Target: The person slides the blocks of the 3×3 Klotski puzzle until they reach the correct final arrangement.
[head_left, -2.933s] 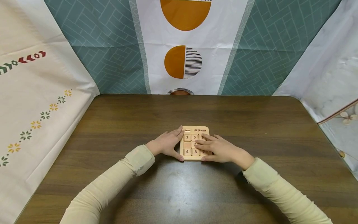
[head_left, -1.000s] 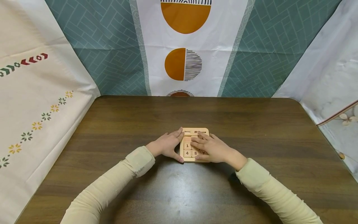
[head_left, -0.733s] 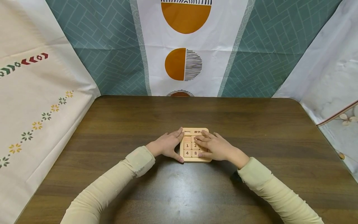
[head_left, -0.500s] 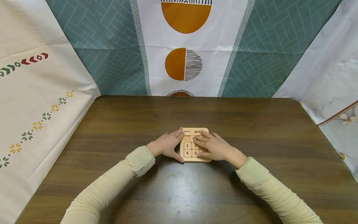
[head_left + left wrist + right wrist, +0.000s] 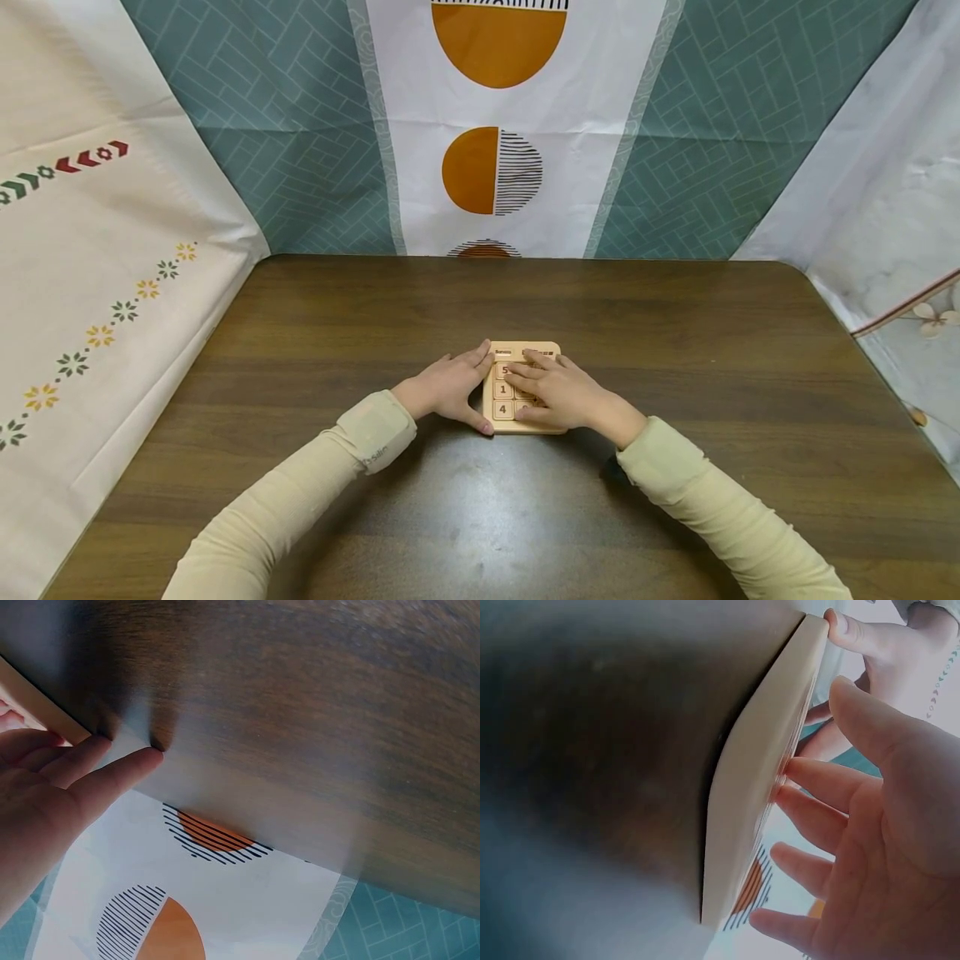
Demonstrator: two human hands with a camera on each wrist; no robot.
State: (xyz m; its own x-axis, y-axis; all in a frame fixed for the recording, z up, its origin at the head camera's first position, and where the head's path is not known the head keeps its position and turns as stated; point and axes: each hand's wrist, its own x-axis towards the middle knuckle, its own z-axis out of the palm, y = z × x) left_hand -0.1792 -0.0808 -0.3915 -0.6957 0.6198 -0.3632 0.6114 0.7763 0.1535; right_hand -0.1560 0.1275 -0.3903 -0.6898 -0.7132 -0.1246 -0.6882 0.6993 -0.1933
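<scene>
A pale wooden number sliding puzzle point(image 5: 525, 430) lies flat on the table. In its left column sit tile 5 point(image 5: 504, 370), tile 1 point(image 5: 502, 389) and tile 4 point(image 5: 502, 409). My left hand point(image 5: 448, 388) steadies the left edge, thumb near the front corner and fingers near the back one. Over the tiles spreads my right hand point(image 5: 564, 395), its fingers fairly straight, and it hides most of the middle and right columns. In the right wrist view, two fingertips touch the top face of the puzzle point(image 5: 761, 769), while the other fingers stay lifted.
The dark wood table point(image 5: 360, 317) stretches around the puzzle. Behind it hangs a teal and white cloth point(image 5: 570, 200) with orange circles. Light patterned cloths border the left point(image 5: 150, 350) and right point(image 5: 885, 208) sides.
Tile 1 has slid from the top left down to the middle row. Tile 5 has then moved left into the top left corner, with my right hand shifting left. My left hand has stayed.
</scene>
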